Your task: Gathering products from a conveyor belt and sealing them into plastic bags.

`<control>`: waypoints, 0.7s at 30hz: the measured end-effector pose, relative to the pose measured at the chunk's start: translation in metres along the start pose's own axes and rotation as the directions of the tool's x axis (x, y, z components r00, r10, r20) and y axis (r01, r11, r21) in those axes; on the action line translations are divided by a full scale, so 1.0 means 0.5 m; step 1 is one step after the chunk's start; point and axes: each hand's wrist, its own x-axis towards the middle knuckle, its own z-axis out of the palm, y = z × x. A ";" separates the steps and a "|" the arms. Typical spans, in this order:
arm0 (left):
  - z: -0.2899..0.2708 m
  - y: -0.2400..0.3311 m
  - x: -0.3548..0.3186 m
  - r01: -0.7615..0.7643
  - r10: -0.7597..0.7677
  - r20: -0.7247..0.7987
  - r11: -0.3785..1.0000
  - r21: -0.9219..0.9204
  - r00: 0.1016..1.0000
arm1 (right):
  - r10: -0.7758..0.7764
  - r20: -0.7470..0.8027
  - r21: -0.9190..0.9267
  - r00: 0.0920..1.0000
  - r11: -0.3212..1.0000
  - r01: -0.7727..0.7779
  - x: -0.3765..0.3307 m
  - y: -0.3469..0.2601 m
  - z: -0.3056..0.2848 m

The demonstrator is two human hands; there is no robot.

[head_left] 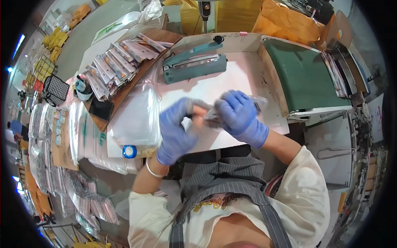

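Note:
Both my hands wear blue gloves and meet over the near part of the white worktable [244, 72]. My right hand [239, 113] is closed round a crumpled clear plastic bag [211, 118], part of which sticks out past the far side of the fist. What lies inside the bag is too small to make out. My left hand [178, 126] is smeared by motion, its bare fingertips close to the bag; whether they grip it does not show. Beyond the hands stands a teal impulse heat sealer [194, 68].
Clear plastic bags [134, 118] lie left of my hands. Behind them, a tilted wooden board [142, 70] bears several flat packets [115, 62]. A blue-capped roll [129, 151] sits at the near left edge. To the right stands a green-topped box [295, 74].

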 end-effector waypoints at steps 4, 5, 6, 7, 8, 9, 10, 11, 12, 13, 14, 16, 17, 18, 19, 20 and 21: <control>0.070 -0.201 -0.055 0.480 -0.430 0.336 0.874 -0.078 0.838 | 0.030 0.020 0.154 0.999 0.988 -0.032 0.084 0.069 -0.001; 0.103 -0.223 -0.031 0.478 -0.422 0.351 0.874 -0.085 0.836 | 0.148 -0.025 0.123 0.989 0.982 -0.144 0.093 0.129 0.037; 0.132 -0.245 -0.001 0.463 -0.434 0.169 0.858 -0.224 0.885 | 0.259 -0.079 0.099 0.963 0.963 -0.251 0.096 0.198 0.096; 0.163 -0.260 0.029 0.414 -0.449 -0.013 0.834 -0.365 0.894 | 0.440 -0.103 0.038 0.892 0.898 -0.438 0.093 0.273 0.144; 0.179 -0.301 0.046 0.405 -0.437 -0.005 0.837 -0.368 0.899 | 0.596 -0.143 -0.001 0.790 0.798 -0.603 0.088 0.338 0.200; 0.196 -0.365 0.056 0.582 -0.585 0.098 0.749 -0.318 0.805 | 0.591 -0.158 -0.014 0.791 0.800 -0.600 0.075 0.390 0.262; 0.220 -0.422 0.076 0.731 -0.706 0.198 0.636 -0.246 0.680 | 0.687 -0.203 0.015 0.698 0.714 -0.700 0.061 0.447 0.321; 0.224 -0.453 0.096 0.721 -0.696 0.194 0.649 -0.241 0.691 | 0.769 -0.232 0.074 0.595 0.624 -0.778 0.094 0.455 0.352; 0.228 -0.481 0.113 0.677 -0.695 0.113 0.630 -0.380 0.710 | 0.762 -0.245 0.080 0.599 0.631 -0.771 0.121 0.465 0.373; 0.199 -0.525 0.109 0.619 -0.717 0.002 0.601 -0.505 0.697 | 0.678 -0.227 0.292 0.699 0.732 -0.615 0.174 0.419 0.388; 0.155 -0.576 0.107 0.616 -0.721 -0.017 0.604 -0.505 0.693 | 0.577 -0.242 0.484 0.780 0.769 -0.418 0.215 0.381 0.388; 0.119 -0.520 0.141 0.772 -0.889 0.070 0.351 -0.530 0.453 | 0.604 -0.179 0.544 0.777 0.719 -0.433 0.173 0.451 0.362; 0.075 -0.524 0.132 0.722 -0.881 0.048 0.354 -0.594 0.471 | 0.683 -0.054 0.543 0.728 0.632 -0.553 0.146 0.479 0.361; 0.042 -0.533 0.122 0.670 -0.871 0.032 0.352 -0.654 0.490 | 0.750 0.067 0.520 0.658 0.536 -0.665 0.113 0.509 0.369; 0.020 -0.550 0.110 0.684 -0.868 0.062 0.342 -0.644 0.492 | 0.849 0.246 0.720 0.467 0.163 -0.675 0.066 0.537 0.400; -0.007 -0.576 0.087 0.668 -0.820 -0.032 0.487 -0.563 0.571 | 0.863 0.237 0.718 0.445 0.153 -0.679 0.057 0.525 0.416; -0.032 -0.601 0.064 0.632 -0.749 -0.109 0.619 -0.467 0.653 | 0.877 0.241 0.796 0.416 0.066 -0.601 0.051 0.512 0.433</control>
